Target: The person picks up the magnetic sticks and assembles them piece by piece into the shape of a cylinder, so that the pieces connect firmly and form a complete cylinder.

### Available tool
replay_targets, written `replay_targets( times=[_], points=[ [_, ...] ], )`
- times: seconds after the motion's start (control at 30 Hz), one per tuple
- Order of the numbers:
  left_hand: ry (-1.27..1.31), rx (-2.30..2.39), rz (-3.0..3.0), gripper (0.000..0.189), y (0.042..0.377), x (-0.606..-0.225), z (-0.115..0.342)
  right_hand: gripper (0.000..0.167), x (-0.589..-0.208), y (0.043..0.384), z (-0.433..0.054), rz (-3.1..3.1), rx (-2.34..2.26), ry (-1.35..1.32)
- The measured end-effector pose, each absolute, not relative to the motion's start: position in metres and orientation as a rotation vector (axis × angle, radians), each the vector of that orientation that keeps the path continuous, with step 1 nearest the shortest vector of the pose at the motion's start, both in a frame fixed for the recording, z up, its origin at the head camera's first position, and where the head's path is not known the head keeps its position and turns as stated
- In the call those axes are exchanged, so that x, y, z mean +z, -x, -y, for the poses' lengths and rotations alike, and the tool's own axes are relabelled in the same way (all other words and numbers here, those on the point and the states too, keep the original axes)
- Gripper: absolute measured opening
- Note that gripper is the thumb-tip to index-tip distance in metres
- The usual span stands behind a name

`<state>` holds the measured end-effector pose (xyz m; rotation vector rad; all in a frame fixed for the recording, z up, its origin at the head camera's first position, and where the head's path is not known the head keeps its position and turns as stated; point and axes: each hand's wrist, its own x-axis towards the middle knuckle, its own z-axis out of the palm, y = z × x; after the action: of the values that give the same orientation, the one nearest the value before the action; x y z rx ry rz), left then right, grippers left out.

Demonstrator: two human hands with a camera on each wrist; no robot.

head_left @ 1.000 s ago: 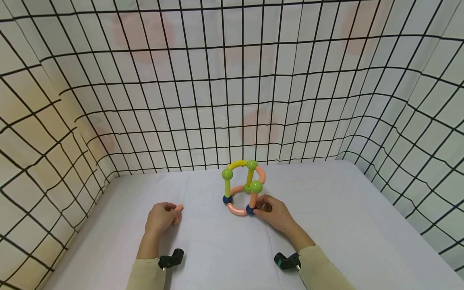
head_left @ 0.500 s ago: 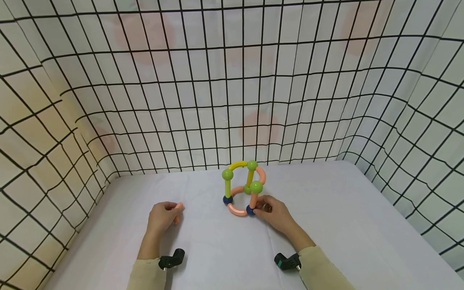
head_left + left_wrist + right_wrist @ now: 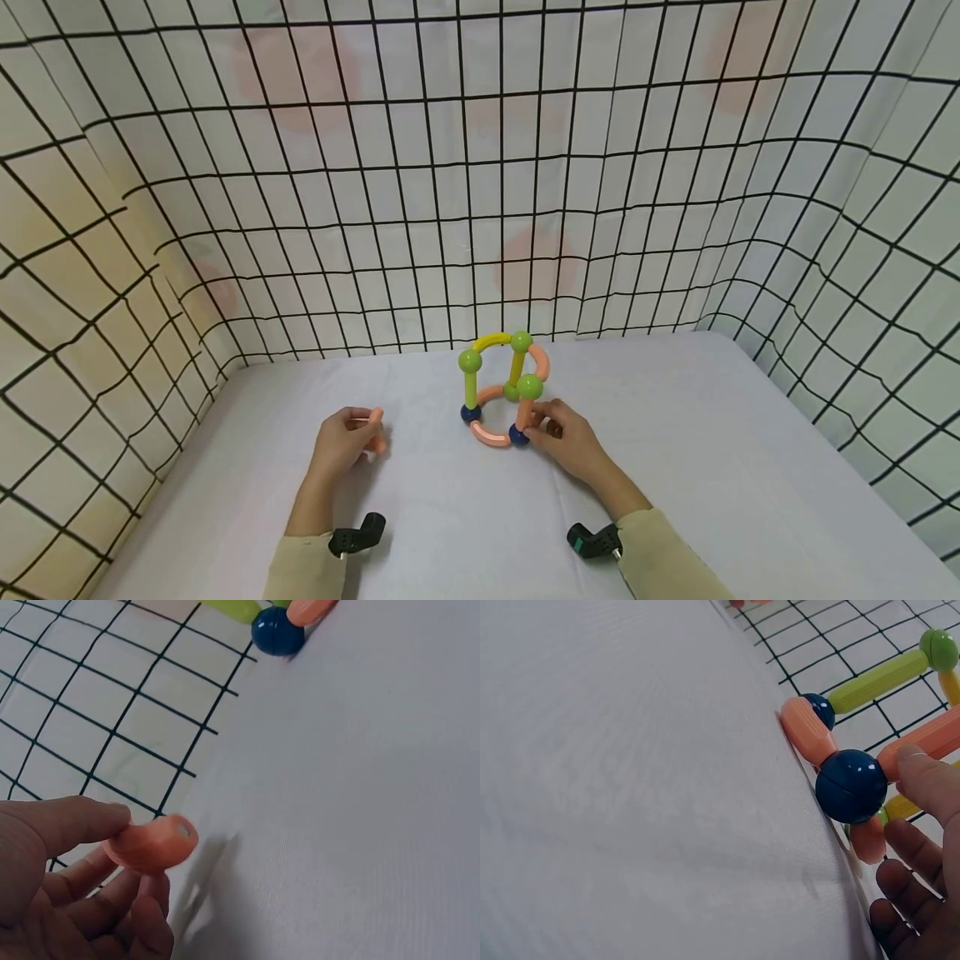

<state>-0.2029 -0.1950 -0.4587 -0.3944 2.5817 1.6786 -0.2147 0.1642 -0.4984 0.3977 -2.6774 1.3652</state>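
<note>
My left hand (image 3: 343,442) pinches a curved orange magnetic rod (image 3: 154,846) between thumb and fingers, left of the ball-and-rod frame; a small metal spot shows at the rod's end. The frame stands on the table, built of green balls (image 3: 470,361), dark blue balls (image 3: 851,786) and orange, yellow and green rods. My right hand (image 3: 567,435) is at its front right corner. There the thumb and fingers grip the lower part of an upright orange rod (image 3: 525,412), just above a blue ball. A green ball (image 3: 530,387) caps that rod.
White cloth covers the table (image 3: 450,517). Black grid netting (image 3: 442,208) over white sheeting rises at the back and both sides. A small black camera is strapped at each wrist.
My left hand has lifted slightly and moved right, turning the curved rod. My right fingertips have shifted a little upward, from beside the blue ball to the upright rod. The frame stays put.
</note>
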Motion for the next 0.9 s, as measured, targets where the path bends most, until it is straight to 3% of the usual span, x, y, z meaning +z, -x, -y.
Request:
replay_targets(
  times=[0.47,0.9],
  points=[
    [0.274,1.904,-2.464,0.035,0.205,-0.451,0.167,0.027,-0.497,0.214,-0.164,2.650,1.400,-0.467],
    [0.264,2.038,-2.291,0.047,0.203,-0.445,0.149,0.023,-0.493,0.211,-0.163,2.668,1.428,-0.472]
  ],
)
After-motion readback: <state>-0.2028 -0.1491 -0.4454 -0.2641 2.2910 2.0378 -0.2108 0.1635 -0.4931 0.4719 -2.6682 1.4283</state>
